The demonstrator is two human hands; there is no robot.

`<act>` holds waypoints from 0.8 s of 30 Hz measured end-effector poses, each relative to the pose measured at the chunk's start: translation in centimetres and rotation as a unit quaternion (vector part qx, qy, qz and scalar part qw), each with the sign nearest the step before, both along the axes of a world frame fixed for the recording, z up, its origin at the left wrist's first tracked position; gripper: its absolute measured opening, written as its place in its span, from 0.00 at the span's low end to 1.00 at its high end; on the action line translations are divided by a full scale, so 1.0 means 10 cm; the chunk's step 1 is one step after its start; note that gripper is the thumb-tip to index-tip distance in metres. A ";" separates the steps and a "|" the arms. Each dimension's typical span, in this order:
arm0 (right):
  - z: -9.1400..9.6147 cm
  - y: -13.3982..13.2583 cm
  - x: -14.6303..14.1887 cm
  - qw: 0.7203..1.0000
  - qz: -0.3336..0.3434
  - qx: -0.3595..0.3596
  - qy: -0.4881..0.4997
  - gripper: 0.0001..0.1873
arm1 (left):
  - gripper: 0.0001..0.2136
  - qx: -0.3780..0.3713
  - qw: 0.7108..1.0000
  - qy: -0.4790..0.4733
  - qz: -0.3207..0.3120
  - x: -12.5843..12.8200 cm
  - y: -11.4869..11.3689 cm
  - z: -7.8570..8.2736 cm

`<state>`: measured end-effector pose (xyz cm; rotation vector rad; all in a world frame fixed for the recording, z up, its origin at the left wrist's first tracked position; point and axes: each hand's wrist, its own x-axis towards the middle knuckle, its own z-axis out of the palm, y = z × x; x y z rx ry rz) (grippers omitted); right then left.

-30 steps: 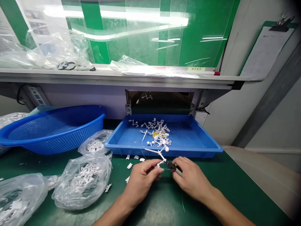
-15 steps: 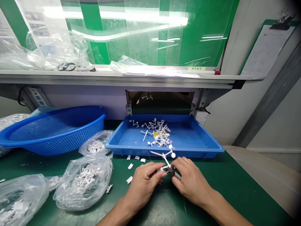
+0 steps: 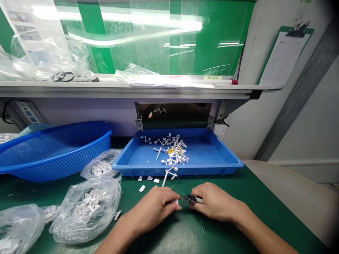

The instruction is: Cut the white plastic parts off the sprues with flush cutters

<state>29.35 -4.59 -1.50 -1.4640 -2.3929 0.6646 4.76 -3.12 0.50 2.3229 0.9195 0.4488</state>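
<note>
My left hand (image 3: 161,208) is closed on a branched white plastic sprue (image 3: 169,173), which sticks up behind the fingers. A small white part shows at its fingertips. My right hand (image 3: 217,201) grips a pair of dark-jawed nippers (image 3: 191,198), their tip pointing left at the left fingertips with a small gap between. A thin clear strand crosses near the jaws. Behind the hands, the blue tray (image 3: 227,165) contains a heap of white sprues (image 3: 180,155) and something yellow under them. Several small white parts (image 3: 142,188) lie on the green table left of the tray.
Clear plastic bags of white parts (image 3: 86,211) stand on the left, beside a big blue basket (image 3: 60,165). A conveyor opening (image 3: 174,116) lies behind the tray, under a shelf edge (image 3: 127,92). A clipboard (image 3: 286,56) hangs at right.
The view has shifted slightly to the right. The nippers have come away from the sprue, and the hands are farther apart. The sprue has swung round to the left in my left hand.
</note>
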 end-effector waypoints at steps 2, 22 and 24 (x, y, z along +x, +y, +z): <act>0.15 0.01 0.07 0.999 -0.027 -0.024 0.026 0.11 | 0.08 -0.027 0.997 0.074 -0.002 -0.13 0.02 0.10; 0.05 -0.07 -0.47 0.920 -0.070 -0.269 0.277 0.17 | 0.18 -0.374 0.923 0.027 0.086 0.04 -0.12 0.06; 0.02 -0.08 -0.48 0.908 -0.076 -0.278 0.303 0.15 | 0.19 -0.414 0.905 -0.021 0.094 0.09 -0.10 -0.03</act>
